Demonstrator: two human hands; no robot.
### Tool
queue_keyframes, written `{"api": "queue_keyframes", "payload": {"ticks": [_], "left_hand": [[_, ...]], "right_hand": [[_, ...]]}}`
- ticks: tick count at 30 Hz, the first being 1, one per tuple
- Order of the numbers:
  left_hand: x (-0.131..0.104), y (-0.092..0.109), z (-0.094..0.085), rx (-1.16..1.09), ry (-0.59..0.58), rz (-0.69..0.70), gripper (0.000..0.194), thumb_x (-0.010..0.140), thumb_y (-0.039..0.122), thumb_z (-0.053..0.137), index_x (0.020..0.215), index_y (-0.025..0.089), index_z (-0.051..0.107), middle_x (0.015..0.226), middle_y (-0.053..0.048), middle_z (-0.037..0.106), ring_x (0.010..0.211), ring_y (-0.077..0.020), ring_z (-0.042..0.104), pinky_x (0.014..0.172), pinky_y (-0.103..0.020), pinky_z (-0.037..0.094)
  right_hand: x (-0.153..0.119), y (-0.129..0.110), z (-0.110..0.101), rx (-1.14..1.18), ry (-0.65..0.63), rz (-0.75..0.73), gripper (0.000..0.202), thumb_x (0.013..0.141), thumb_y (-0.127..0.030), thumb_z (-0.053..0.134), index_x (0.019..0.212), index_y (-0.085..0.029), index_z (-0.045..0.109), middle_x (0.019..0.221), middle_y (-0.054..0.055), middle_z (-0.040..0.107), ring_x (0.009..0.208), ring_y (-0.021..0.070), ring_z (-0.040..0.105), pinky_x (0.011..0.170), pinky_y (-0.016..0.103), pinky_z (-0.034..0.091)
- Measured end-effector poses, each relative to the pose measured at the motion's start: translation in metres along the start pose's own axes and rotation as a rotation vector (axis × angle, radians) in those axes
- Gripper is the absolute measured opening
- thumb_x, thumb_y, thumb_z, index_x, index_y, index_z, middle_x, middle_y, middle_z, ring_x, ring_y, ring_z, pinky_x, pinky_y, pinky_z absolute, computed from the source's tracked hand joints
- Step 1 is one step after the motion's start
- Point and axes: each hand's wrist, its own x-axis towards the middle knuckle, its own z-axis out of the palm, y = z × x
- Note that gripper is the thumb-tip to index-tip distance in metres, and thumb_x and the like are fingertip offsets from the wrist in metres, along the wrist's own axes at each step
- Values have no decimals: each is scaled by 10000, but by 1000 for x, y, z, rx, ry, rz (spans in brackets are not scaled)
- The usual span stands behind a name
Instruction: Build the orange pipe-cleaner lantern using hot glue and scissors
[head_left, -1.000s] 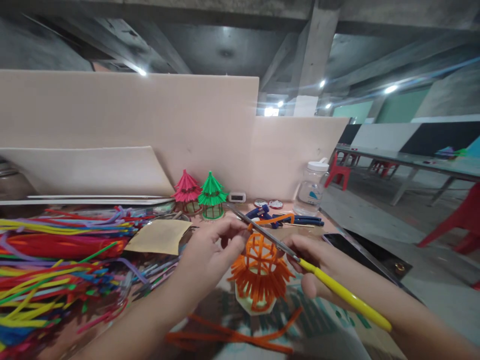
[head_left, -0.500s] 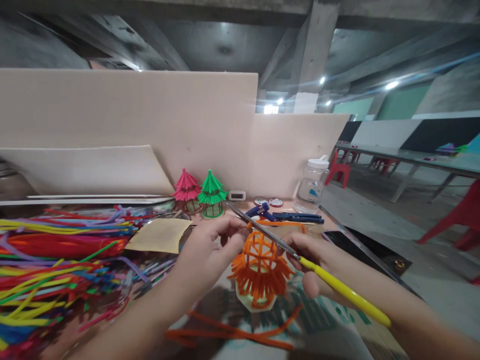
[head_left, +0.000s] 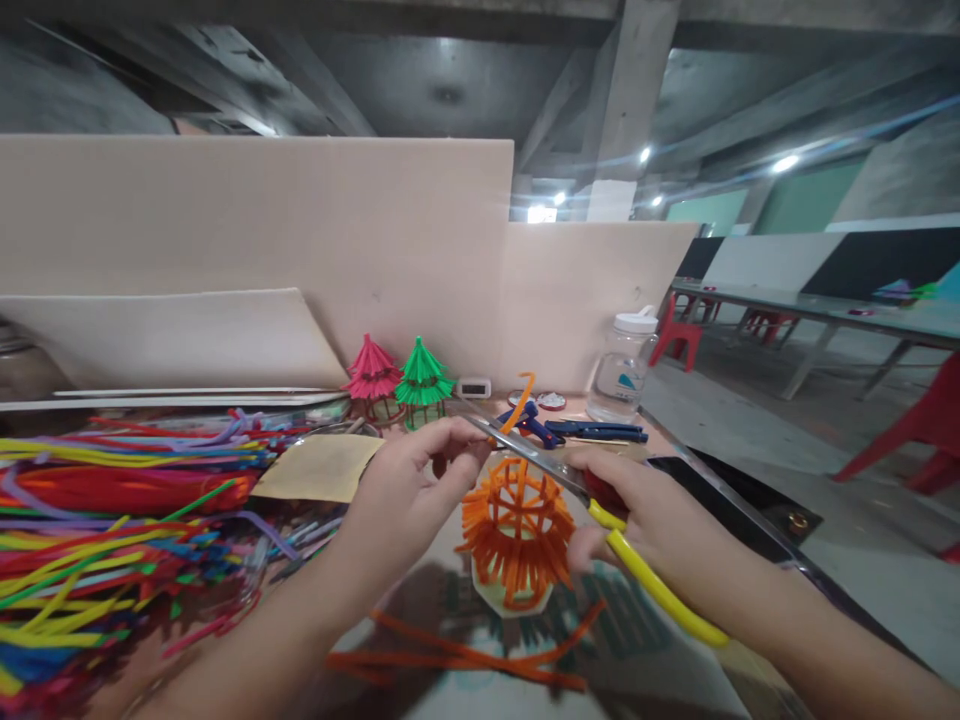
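Observation:
My left hand (head_left: 427, 480) pinches an orange pipe cleaner (head_left: 519, 402), whose bent free end sticks up past the fingertips. My right hand (head_left: 630, 500) holds yellow-handled scissors (head_left: 551, 462), their blades pointing up and left across the pipe cleaner close to my left fingers. Below the blades stands an orange pipe-cleaner house frame (head_left: 517, 535) with a fringe around it, on a pale octagonal base (head_left: 512, 600). Several loose orange pipe cleaners (head_left: 465, 655) lie crossed in front of it.
Bundles of coloured pipe cleaners (head_left: 112, 550) cover the left side. Behind are a pink house (head_left: 370, 370), a green house (head_left: 424, 378), a small digital display (head_left: 474, 388), a blue glue gun (head_left: 529, 425) and a clear bottle (head_left: 622, 370). A phone (head_left: 720, 505) lies at right.
The orange pipe cleaner has swung from lying rightward to pointing upward. The scissors have turned slightly in my right hand, and their blades now straddle or cross it.

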Motion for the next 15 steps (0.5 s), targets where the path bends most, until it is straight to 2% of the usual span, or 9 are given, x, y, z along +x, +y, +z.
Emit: {"api": "queue_keyframes", "payload": {"ticks": [3,5,8,11,13,15], "left_hand": [[4,-4,-2,10,7,-25,211,927,369,557,863,204,671,661,29,605,618,-130,537,584,-245,403],[6,-8,-5,-8,11,-57,240,933,412,564,876,199,660,694,18,628,641,-133,568,578,-236,420],[10,-16,-13,-68,37,-68,224,938,408,563,978,200,639,795,-8,675,746,-153,636,650,-237,478],[13,-21,-20,-75,68,-78,257,933,347,535,1148,214,582,844,-12,684,705,-156,634,619,-250,488],[16,-23,-23,41,20,-95,217,911,286,489,1060,208,627,851,-19,687,657,-154,606,585,-257,472],[19,-26,-23,185,-64,-98,227,875,242,455,905,198,676,880,-35,709,723,-174,627,653,-281,492]], "right_hand": [[6,3,-3,-56,8,37,165,770,-297,739,898,-255,645,649,-35,612,603,163,529,530,250,354],[10,10,-10,-90,34,52,139,812,-325,690,888,-239,612,647,-27,615,573,155,512,517,249,345],[13,29,-25,-219,63,92,237,877,-462,597,903,-228,588,711,10,642,585,174,531,543,269,374],[12,54,-28,-348,-16,151,303,876,-524,579,888,-225,623,821,57,689,718,227,617,634,296,432],[11,72,-18,-363,-118,180,281,861,-486,608,935,-218,652,898,79,716,797,251,648,690,308,452],[10,88,-3,-355,-202,159,272,837,-420,644,1002,-205,663,950,94,727,841,259,662,730,312,459]]}}
